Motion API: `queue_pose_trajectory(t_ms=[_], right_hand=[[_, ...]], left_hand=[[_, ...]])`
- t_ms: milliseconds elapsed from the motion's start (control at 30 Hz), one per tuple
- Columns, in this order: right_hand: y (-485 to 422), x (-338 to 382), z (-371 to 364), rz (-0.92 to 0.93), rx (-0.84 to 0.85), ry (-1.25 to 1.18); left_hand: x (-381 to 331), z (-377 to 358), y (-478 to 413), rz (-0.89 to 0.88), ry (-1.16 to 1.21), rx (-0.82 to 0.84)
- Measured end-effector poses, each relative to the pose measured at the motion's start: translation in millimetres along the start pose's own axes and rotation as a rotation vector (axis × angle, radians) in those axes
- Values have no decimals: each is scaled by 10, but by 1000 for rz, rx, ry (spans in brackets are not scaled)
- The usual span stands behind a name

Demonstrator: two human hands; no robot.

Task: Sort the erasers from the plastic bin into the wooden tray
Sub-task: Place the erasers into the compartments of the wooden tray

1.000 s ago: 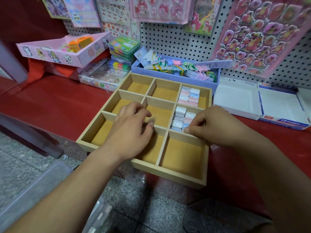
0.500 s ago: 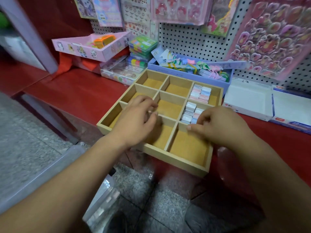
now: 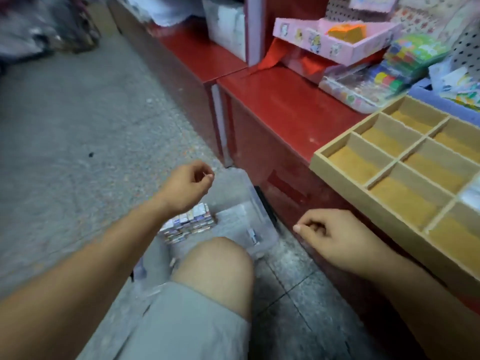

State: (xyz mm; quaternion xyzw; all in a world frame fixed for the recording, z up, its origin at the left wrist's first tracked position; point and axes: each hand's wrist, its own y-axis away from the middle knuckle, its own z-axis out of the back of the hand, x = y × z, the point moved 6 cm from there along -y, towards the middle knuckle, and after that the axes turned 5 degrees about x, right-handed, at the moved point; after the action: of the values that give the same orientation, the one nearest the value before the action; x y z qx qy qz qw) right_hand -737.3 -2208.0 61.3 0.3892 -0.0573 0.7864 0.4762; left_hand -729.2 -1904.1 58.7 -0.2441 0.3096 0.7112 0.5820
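A clear plastic bin (image 3: 261,231) stands on the floor against the red counter. Inside it lies a packed block of small erasers (image 3: 188,226). My left hand (image 3: 185,189) hovers just above the erasers with its fingers loosely curled, and it holds nothing. My right hand (image 3: 328,236) hangs to the right of the bin, below the counter edge, also loosely curled and empty. The wooden tray (image 3: 337,158) sits on the counter at the right, its visible compartments bare except for a pale blur of erasers (image 3: 472,194) at the frame edge.
My bent knee (image 3: 215,266) covers the near part of the bin. On the red counter (image 3: 280,110) behind the tray stand a pink box (image 3: 337,45), stationery packs (image 3: 363,87) and a blue box (image 3: 441,102). Grey floor (image 3: 91,126) spreads to the left.
Both hands have left the wooden tray and dropped toward the floor. The view has swung left and down, so the bin with its erasers now shows and the tray sits at the right.
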Motion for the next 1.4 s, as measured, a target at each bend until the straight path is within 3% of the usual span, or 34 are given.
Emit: queue_pose_trajectory(t_ms=[267,467,633,733,1133,1400], right_hand=[[-1271,-622,-1072,-239,124,242],[-1997,-845,-1620,-259,8,405],[-2165,-858,-1730,-246,-190,424],[-2170,-873,-1743,-217,-213,422],[-2183,-914,-1757,-183,-211,408],[-2202,-934,-1773,-149,-218,417]], left_hand=[[2363,-944,200,410,96,135],[3297,-1552,257,663,-216,383],[3575,-1756,205,551,-576,561],[3728,-1904,199,454,-688,668],[3786,-2146,278,391,-526,798],[3776,-2159,333,418,-379,747]])
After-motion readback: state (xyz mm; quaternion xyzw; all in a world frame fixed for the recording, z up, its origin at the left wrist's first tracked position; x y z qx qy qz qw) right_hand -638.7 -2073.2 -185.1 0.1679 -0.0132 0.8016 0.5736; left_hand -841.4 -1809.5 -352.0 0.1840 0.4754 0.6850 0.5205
